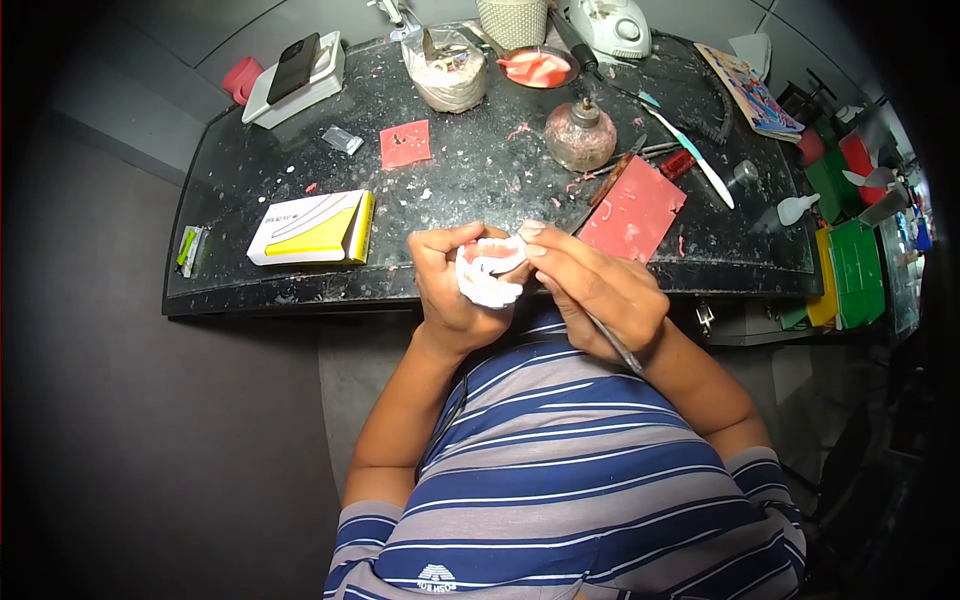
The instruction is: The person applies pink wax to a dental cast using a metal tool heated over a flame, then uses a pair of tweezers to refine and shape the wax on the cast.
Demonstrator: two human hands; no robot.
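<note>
My left hand (445, 295) is wrapped around a white dental cast (485, 290), held above the front edge of the bench. Pinkish material shows along the arch of the cast. My right hand (612, 305) grips a slim metal carving tool (618, 347) like a pen, its handle sticking out below the palm. The tool's working end is hidden at the fingertips, which are close against the right side of the cast. Just beyond the right hand lies a pink wax sheet (640, 210) with curled shavings on it.
A glass spirit burner (581, 140) stands mid-bench. Behind it are a dish of pink wax (540, 68) and a bag of white material (446, 80). A yellow-white box (312, 228) sits left; a toothbrush (690, 155) lies right. Green bins (856, 270) stand at far right.
</note>
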